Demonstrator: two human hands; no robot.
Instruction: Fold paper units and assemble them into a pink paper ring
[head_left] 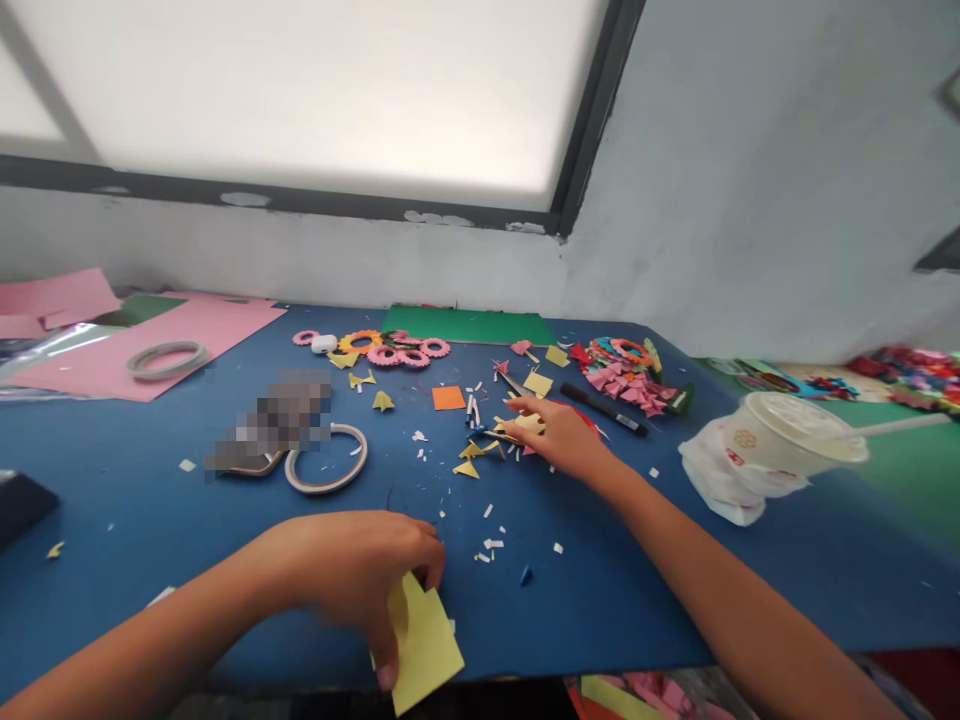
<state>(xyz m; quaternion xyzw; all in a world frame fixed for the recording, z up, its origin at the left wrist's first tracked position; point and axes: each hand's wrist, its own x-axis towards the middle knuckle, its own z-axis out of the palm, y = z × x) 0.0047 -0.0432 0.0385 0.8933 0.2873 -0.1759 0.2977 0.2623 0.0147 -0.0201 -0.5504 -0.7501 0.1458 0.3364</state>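
Observation:
My left hand (360,565), at the near edge of the table, pinches a yellow paper square (427,650) between thumb and fingers. The sheet hangs at a tilt, its lower corner out past the edge. Farther off to the right, my right hand (559,435) reaches low over the clutter with fingers stretched and apart. Beneath and around it lie yellow folded paper pieces (468,468) and small white scraps. A red curved part (589,422), perhaps a scissors handle, shows partly behind that hand. Just beyond are an orange paper square (448,398) and a yellow paper square (538,383).
A black marker (604,409) lies beside a pile of folded paper (630,375). At right stands a lidded cup (780,440) with a straw. Tape rolls (327,488), a blurred phone (274,425) and pink sheets (150,345) occupy the left. Green card (465,326) lies by the wall.

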